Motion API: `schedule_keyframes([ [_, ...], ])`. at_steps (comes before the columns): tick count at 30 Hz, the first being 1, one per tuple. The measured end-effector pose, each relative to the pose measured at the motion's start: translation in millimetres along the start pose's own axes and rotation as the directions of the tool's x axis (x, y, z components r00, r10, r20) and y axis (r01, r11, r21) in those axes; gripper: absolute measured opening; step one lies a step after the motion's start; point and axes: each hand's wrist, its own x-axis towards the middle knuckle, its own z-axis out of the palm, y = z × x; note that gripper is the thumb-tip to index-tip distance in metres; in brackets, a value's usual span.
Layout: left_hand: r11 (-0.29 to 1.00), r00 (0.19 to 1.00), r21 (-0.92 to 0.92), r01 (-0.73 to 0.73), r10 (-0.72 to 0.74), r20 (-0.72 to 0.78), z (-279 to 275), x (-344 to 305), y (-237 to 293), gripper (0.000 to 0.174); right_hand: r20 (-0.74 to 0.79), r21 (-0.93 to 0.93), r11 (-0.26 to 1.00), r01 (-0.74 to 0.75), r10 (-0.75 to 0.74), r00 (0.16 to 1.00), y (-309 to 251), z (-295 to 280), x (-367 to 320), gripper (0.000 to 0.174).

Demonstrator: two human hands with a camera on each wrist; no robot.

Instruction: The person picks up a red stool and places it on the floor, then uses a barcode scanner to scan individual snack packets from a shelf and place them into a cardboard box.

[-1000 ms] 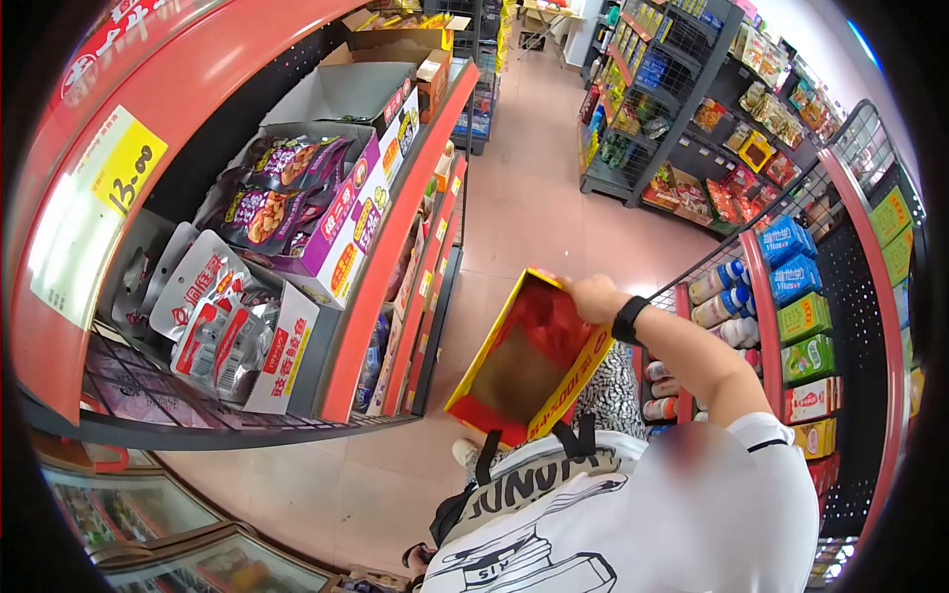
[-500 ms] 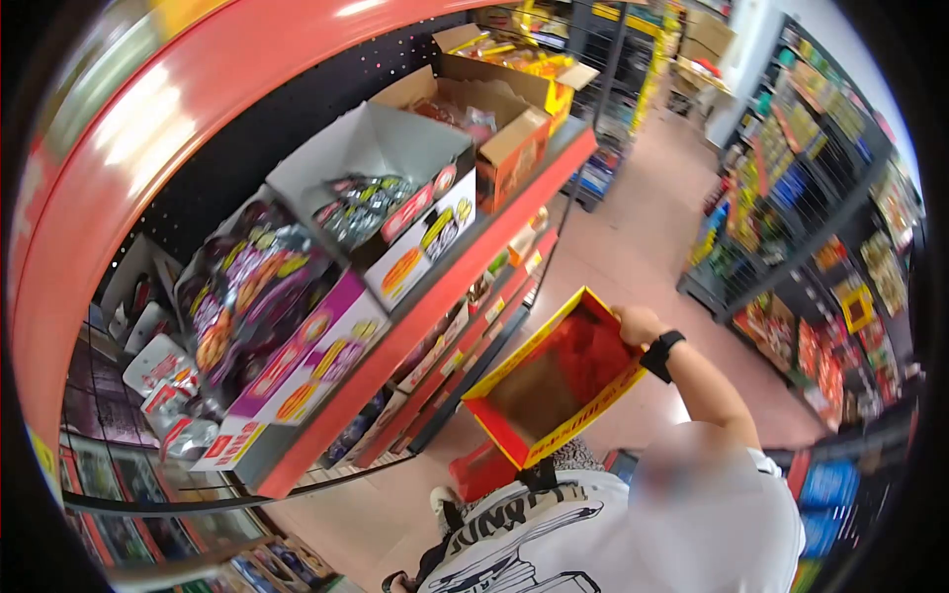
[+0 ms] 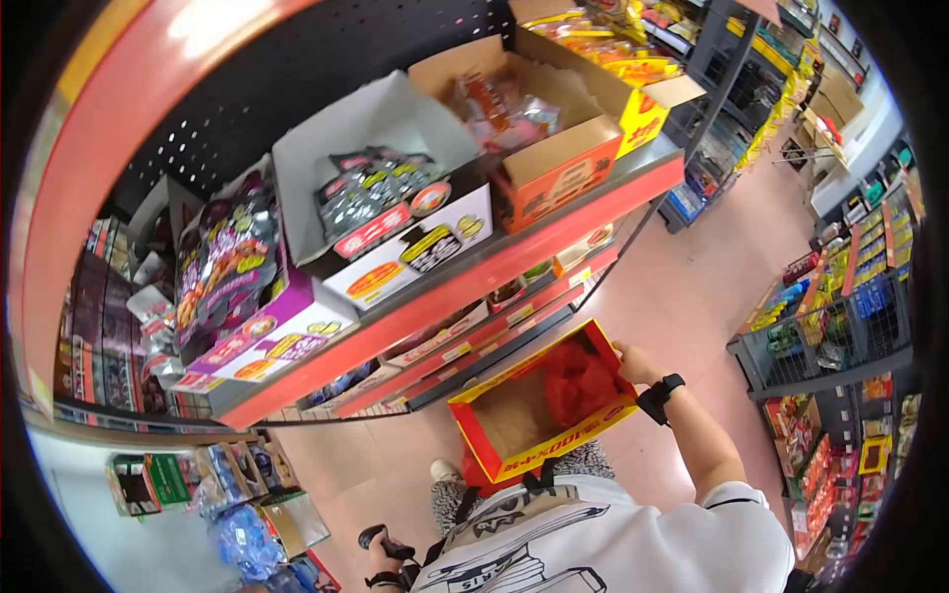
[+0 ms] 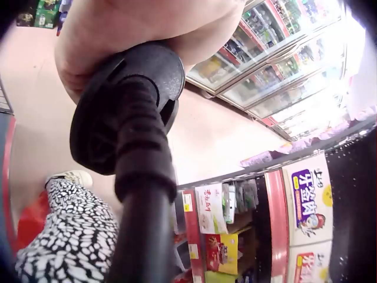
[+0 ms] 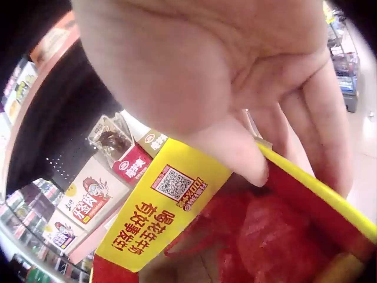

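Note:
My right hand (image 3: 641,366) grips the rim of an open cardboard box (image 3: 568,443), yellow outside and red inside. In the right wrist view the thumb (image 5: 238,154) presses inside the wall while the other fingers go over the edge. A crumpled red plastic bag (image 3: 578,383) lies in the box. My left hand (image 4: 147,26) holds a black rod (image 4: 144,177) with a ribbed neck and a round collar; the collar hides most of its fingers. In the head view that hand hangs low, beside the body.
A shelf (image 3: 554,237) on the left carries open display cartons of packaged snacks, among them a white carton (image 3: 415,247) and a brown carton (image 3: 563,183). Glass-door coolers (image 4: 277,71) stand beyond the left hand. Another rack (image 3: 830,366) is across the aisle floor (image 3: 682,287).
The view has swung so the snack shelf fills more of the upper middle. The box, still held by the right hand, now sits close beside the shelf. The left hand has come into the head view.

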Motion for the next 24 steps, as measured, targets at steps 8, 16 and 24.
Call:
schedule_keyframes([
  [8, 0.996, 0.997, -0.087, -0.033, 0.039, 0.070, -14.6, 56.3, 27.5, 0.013, 0.068, -0.098, 0.993, 0.069, -0.062, 0.996, -44.4, 44.3, 9.5, 0.052],
  [16, 0.977, 0.943, 0.067, -0.204, 0.178, 0.280, 34.8, 68.9, 49.8, 0.013, 0.121, 0.164, 0.977, 0.138, -0.158, 0.980, -43.1, 73.1, 49.7, 0.053],
  [24, 0.890, 0.821, 0.229, -0.394, 0.229, 0.523, 102.0, 93.1, 33.7, 0.034, 0.220, 0.371, 0.921, 0.123, -0.216, 0.951, -45.5, 112.4, 66.6, 0.047],
])
